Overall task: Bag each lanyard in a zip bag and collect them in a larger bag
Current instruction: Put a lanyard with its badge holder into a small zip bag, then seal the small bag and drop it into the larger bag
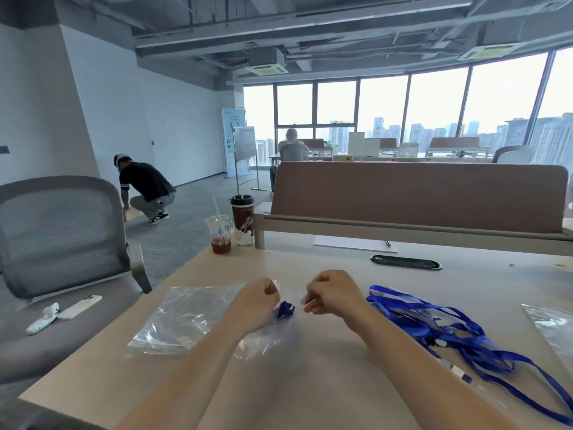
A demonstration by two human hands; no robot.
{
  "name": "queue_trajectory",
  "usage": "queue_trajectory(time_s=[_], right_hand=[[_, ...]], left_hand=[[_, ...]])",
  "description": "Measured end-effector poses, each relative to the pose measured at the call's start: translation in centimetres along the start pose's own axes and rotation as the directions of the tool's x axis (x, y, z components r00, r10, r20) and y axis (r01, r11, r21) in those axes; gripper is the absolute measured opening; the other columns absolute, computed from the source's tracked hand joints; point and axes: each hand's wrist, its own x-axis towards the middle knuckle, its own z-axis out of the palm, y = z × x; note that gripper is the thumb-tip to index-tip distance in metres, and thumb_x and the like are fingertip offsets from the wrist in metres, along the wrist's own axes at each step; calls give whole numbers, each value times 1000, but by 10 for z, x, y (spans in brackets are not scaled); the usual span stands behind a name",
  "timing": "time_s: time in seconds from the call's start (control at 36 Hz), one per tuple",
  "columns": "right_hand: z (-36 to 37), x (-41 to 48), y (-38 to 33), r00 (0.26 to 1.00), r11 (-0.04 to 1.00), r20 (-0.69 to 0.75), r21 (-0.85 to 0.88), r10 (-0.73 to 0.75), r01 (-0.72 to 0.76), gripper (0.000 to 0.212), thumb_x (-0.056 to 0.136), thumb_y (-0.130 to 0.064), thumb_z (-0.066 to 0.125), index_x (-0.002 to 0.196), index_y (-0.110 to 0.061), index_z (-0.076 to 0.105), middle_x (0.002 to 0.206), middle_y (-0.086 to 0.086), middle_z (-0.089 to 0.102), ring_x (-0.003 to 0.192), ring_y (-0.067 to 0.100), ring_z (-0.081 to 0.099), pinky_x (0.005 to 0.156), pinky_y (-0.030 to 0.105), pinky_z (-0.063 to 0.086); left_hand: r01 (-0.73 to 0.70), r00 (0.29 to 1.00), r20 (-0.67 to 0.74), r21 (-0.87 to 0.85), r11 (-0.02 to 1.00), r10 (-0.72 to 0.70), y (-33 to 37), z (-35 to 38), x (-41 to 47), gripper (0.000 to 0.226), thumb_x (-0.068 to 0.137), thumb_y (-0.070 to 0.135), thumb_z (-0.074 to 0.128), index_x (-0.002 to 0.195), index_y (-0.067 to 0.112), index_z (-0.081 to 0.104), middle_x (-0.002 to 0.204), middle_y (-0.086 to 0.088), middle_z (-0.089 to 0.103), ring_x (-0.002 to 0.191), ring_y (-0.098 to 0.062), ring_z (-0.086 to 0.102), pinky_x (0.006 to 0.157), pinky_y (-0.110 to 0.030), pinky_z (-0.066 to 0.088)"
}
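My left hand and my right hand both pinch the top edge of a small clear zip bag held just above the desk. A bunched blue lanyard sits inside it, between my hands. A larger clear bag lies flat on the desk to the left. A tangled pile of blue lanyards spreads over the desk on the right. More clear zip bags lie at the far right edge.
Two drink cups stand at the desk's far left corner. A brown desk divider runs along the back, with paper and a pen before it. A grey chair on the left holds a phone.
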Motion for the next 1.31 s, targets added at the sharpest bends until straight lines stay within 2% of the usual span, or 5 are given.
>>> queue_trajectory(time_s=[0.47, 0.61, 0.92, 1.14, 1.31], right_hand=[[-43, -6, -27, 960, 928, -14, -261, -279, 266, 70, 93, -4, 61, 153, -28, 34, 153, -1, 41, 88, 15, 71, 65, 22, 58], [-50, -9, -33, 933, 908, -71, -264, -353, 324, 41, 96, -7, 58, 135, -21, 57, 127, 1, 61, 82, 14, 70, 62, 22, 56], [-84, -23, -62, 862, 886, -226, -211, -454, 412, 7, 93, -18, 68, 88, -18, 73, 62, -13, 61, 55, 5, 48, 54, 22, 38], [-107, -29, -74, 840, 887, -291, -210, -458, 411, 14, 91, -18, 70, 78, -13, 69, 63, -3, 57, 57, 13, 46, 61, 30, 41], [-124, -31, -67, 835, 905, -350, -198, -424, 376, 18, 91, -20, 70, 80, -6, 69, 66, 5, 58, 62, 19, 48, 63, 37, 45]], left_hand=[[-205, 976, 54, -108, 973, 212, 48, -38, -13, 19, 104, 15, 42, 89, 12, 54, 93, 2, 68, 87, -14, 64, 84, -38, 57], [-259, 963, 43, -124, 958, 266, 59, -45, -17, 18, 105, 16, 44, 99, 6, 58, 91, 3, 67, 81, -6, 64, 67, -16, 56], [-313, 950, -71, -131, 941, 306, 80, -69, -9, 17, 101, 16, 52, 87, 14, 60, 94, 0, 71, 89, -17, 69, 74, -33, 62], [-320, 947, -42, -175, 931, 318, 85, -75, -16, 49, 83, 62, 65, 96, 14, 64, 90, 2, 75, 82, -14, 72, 74, -32, 61], [-292, 957, -12, -33, 956, 291, 79, -66, -17, 13, 89, 20, 73, 97, 13, 65, 89, -4, 74, 82, -21, 72, 84, -37, 60]])
